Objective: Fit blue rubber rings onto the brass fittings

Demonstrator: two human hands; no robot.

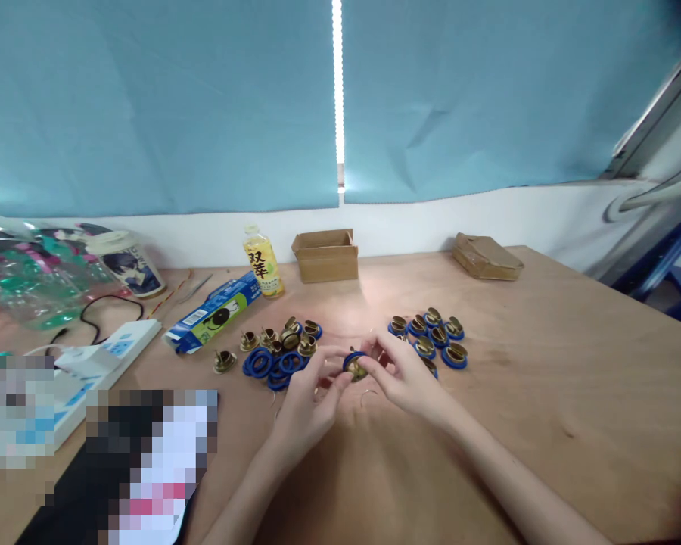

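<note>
— Blue blinds hung behind a plywood desk (545,393). What did the hands have?

— Both met near the desk's middle. The left hand (309,393) and right hand (400,375) pinched one brass fitting (356,369) with a blue ring (352,357) on it, fingers (332,372) curled closed around it, just above the wood.

— And beside them?

— Left of the hands lay loose blue rings (264,365) and bare brass parts (287,339); right of them, a cluster of ringed fittings (431,337). Farther back stood a yellow drink bottle (262,263), an open carton (325,256) and a blue box (213,314).
</note>
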